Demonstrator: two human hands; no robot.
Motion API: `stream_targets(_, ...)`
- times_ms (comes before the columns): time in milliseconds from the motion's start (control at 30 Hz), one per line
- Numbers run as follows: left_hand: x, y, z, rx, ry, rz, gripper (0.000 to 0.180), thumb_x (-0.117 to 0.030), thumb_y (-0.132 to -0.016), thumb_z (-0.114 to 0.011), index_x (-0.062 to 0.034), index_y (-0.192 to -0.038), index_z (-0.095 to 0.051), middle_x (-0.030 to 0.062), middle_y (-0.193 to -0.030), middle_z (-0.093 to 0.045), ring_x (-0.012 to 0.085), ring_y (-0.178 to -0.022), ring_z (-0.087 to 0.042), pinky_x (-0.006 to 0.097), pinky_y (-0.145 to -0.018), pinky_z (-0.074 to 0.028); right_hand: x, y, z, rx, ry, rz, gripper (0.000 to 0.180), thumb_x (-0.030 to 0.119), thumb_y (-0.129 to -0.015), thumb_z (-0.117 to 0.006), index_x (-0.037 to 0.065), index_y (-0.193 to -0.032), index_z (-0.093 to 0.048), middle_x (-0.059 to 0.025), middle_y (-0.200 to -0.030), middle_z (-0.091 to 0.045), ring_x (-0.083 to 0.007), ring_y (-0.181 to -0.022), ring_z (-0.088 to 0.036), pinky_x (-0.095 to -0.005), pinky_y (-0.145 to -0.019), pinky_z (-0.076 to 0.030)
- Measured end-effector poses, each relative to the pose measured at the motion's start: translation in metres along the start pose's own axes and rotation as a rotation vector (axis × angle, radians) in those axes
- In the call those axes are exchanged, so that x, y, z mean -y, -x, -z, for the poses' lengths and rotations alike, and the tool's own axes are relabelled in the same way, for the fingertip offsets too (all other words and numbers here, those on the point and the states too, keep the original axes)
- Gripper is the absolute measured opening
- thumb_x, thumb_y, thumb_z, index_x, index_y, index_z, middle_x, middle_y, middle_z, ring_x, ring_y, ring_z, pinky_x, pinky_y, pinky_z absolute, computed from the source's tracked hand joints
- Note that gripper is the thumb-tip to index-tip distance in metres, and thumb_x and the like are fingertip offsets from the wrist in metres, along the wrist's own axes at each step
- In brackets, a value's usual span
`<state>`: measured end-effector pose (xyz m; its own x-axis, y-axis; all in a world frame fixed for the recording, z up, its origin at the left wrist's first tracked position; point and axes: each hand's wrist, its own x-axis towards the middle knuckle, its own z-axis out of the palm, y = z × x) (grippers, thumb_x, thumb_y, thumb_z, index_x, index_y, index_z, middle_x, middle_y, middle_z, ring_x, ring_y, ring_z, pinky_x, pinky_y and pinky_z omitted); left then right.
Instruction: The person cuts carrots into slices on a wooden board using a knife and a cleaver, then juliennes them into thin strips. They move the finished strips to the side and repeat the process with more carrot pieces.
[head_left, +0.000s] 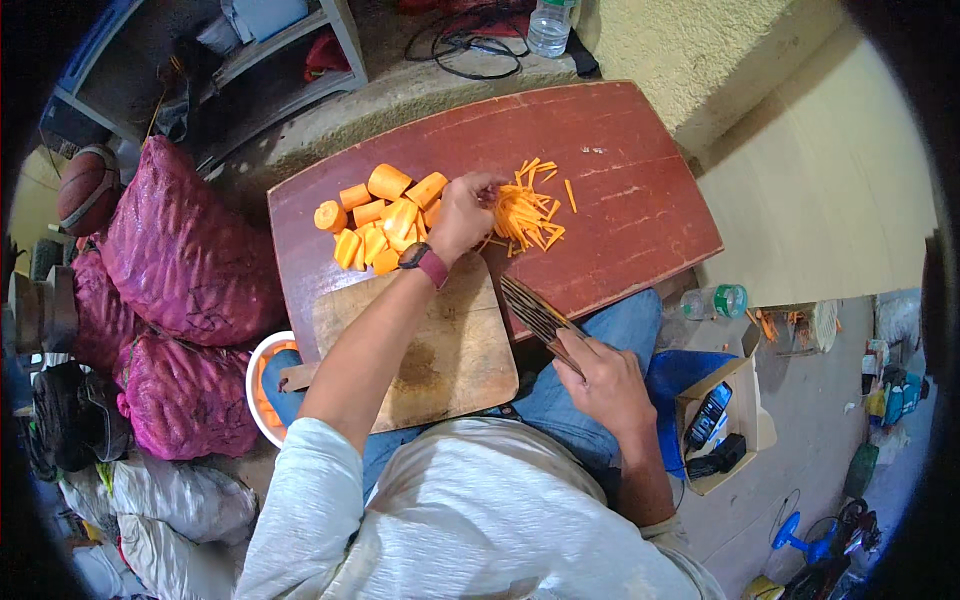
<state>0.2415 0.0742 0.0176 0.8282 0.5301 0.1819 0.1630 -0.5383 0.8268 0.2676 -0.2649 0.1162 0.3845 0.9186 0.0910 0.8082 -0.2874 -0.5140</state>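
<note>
- worktop (630,180): reddish-brown, kinda scuffed w/ pale scratches; wooden chopping board (445,340) overlaps its near edge, roughly over the person's lap
- room: rough yellowish wall (715,60) up beyond the board to the right; pink mesh sacks (190,250) piled left of the board w/ a ball (88,190) next to them; white tub (256,380) w/ orange pieces just left of the board
- grey floor (815,440) well right of the board, w/ a clear bottle (700,303) & an open cardboard box (765,430) holding a dark device (708,415)
- writing: some markings on the device, too small to read tbh
- carrot chunks (388,182) heaped just beyond the board; carrot strips (525,215) beyond its far right corner
- L hand (468,212): beyond the board, fingers bent at the strips, can't tell if it's gripping any
- R hand (608,390): right of the board, grasping a flat striped blade (535,312)
</note>
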Motion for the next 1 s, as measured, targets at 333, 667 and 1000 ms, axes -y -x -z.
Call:
stream_targets(333,0.007,0.018,-0.003,-0.052,0.193,0.029,0.049,0.019,-0.085,-0.062,0.003,-0.129,-0.077,0.0195,-0.127,-0.078,0.0321,-0.118,-0.076,0.039,-0.103,-0.061,0.009,-0.003,-0.004,0.084,0.032,0.033,0.044,0.022,-0.098,-0.08,0.003,-0.135,-0.067,-0.0207,-0.115,-0.079,-0.0393,-0.098,-0.08,-0.0499,-0.081,-0.065)
stream_targets(667,-0.015,0.002,-0.008,0.172,-0.547,-0.431,0.031,0.0,-0.087,-0.069,-0.0063,-0.115,-0.079,0.0153,-0.13,-0.066,0.0388,-0.12,-0.064,0.055,-0.106,-0.053,0.018,0.007,-0.001,0.124,0.076,0.008,0.044,0.022,-0.096,-0.082,0.004,-0.133,-0.067,-0.0204,-0.112,-0.079,-0.0381,-0.098,-0.08,-0.0482,-0.081,-0.066)
stream_targets(1000,-0.011,0.029,0.021,-0.102,-0.031,-0.283,0.024,0.0,-0.092,-0.074,0.0029,-0.114,-0.079,0.0232,-0.104,-0.079,0.0424,-0.098,-0.076,0.05,-0.088,-0.06,0.036,-0.011,-0.012,0.096,0.031,0.145,0.035,0.021,-0.099,-0.075,0.004,-0.129,-0.066,-0.0183,-0.108,-0.075,-0.0384,-0.097,-0.078,-0.0484,-0.081,-0.065)
